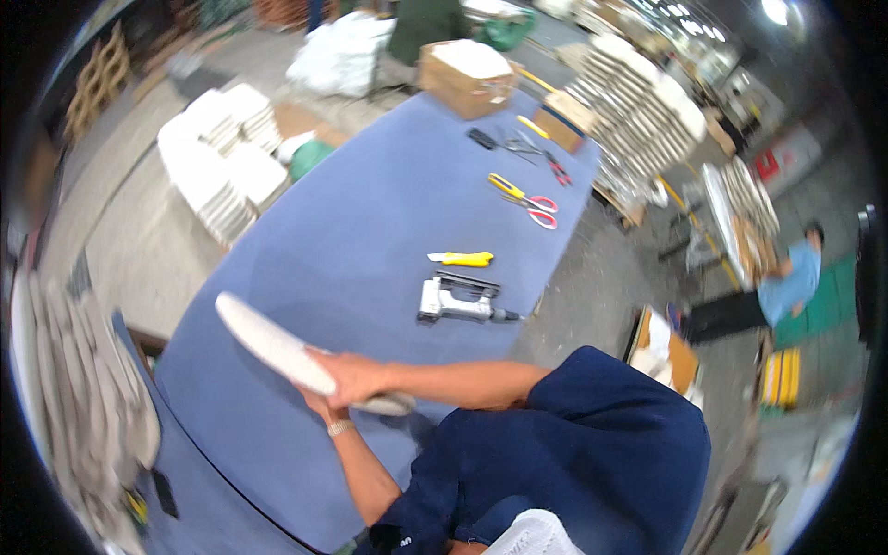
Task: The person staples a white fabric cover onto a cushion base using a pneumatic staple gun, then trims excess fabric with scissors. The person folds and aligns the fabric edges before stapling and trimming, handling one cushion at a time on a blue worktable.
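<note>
A long, flat, off-white fabric-covered padded piece (268,340) with rounded ends is held tilted over the blue-covered table (370,203). My right hand (356,377) grips it near its middle, lying across the upper side. Below and beside it, my left hand (319,403), with a band on the wrist, holds the near edge; its fingers are partly hidden. One end of the piece shows past my right wrist. Close to my right forearm lie a silver-and-black staple gun (460,298) and a yellow utility knife (462,259).
Farther up the table are scissors (541,211), pliers (558,168) and a cardboard box (467,79). Similar padded pieces (88,398) are piled at the left. White stacks (222,157) stand on the floor beyond. A person in a blue shirt (791,282) is at the right.
</note>
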Demonstrator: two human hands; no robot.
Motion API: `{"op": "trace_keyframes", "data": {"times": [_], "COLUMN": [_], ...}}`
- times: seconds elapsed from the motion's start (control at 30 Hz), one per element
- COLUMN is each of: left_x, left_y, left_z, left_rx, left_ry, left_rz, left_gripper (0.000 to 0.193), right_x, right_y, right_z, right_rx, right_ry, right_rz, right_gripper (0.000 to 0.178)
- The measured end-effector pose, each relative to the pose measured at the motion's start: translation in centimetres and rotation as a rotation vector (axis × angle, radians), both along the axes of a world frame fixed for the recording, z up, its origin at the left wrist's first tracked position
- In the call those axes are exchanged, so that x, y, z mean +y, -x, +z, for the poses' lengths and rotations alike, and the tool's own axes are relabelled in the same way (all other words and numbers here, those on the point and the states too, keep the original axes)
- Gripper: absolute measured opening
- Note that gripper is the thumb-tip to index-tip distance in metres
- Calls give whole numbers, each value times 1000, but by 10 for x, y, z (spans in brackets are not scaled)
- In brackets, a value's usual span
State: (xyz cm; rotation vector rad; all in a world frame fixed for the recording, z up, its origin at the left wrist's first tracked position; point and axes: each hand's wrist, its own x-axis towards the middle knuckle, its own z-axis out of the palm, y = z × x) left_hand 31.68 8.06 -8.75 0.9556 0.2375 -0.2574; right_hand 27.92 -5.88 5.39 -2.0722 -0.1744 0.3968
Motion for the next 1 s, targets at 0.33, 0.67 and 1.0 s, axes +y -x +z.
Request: {"op": "trace_keyframes", "data": {"times": [0.33,0.67,1.0], "left_x": [-40,-82,-69], "left_y": [89,59,139], "left_z": [97,223,217], "left_rx": [-203,-455,-384], "left_ry": [-346,-113,-468], "left_rz": [-29,-165,292], "left_gripper": [80,79,73], "right_x": [-41,-202,-276], "right_y": [135,232,202], "right_z": [46,4,3], "right_rx": [-385,1,-176], "right_ry": [177,-322,-222], "right_rz": [219,-875,-897], "right_gripper": [95,61,44]}}
